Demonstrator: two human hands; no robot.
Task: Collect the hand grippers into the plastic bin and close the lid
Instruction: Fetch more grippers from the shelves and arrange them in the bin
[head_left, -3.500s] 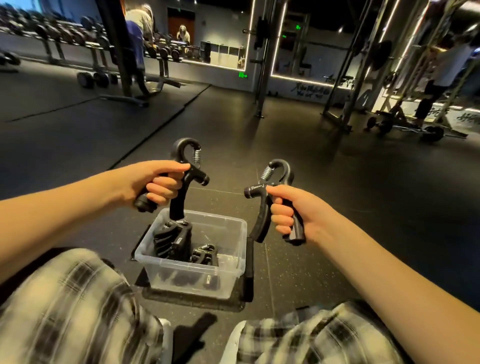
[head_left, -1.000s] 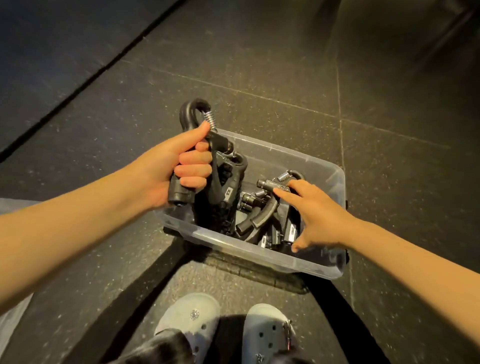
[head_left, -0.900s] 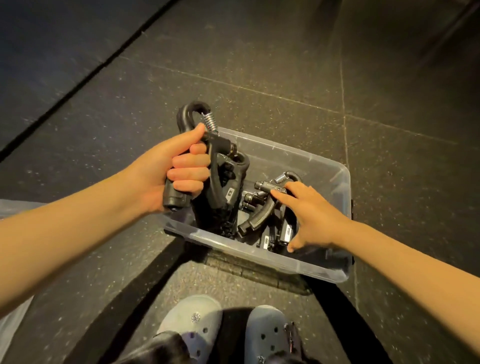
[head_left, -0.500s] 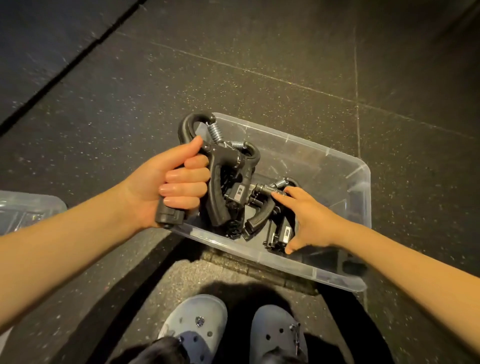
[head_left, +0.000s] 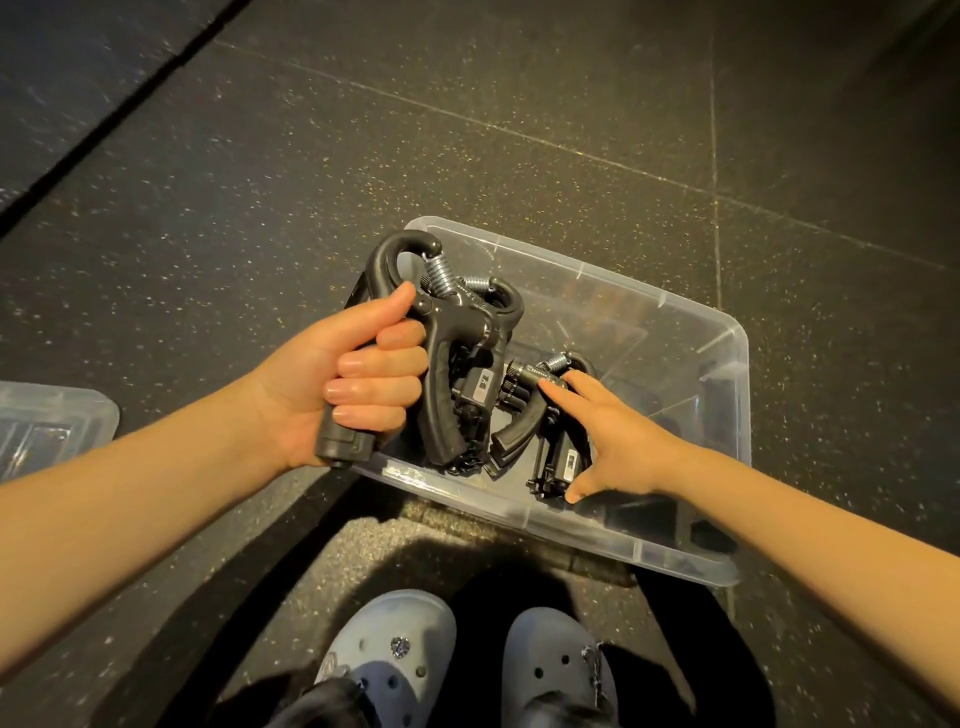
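Here, plastic bin holding hand grippers, left hand gripping another gripper

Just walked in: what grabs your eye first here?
The left hand at centre left, gripping a black hand gripper with a steel spring over the clear plastic bin on the dark floor. Beside it, the right hand reaches into the bin, touching another gripper lying there. A clear lid lies at the far left edge.

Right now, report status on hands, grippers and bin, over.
Left hand grips one gripper at the bin's left end. Right hand open, touching a second gripper inside. Lid off, on floor at left.
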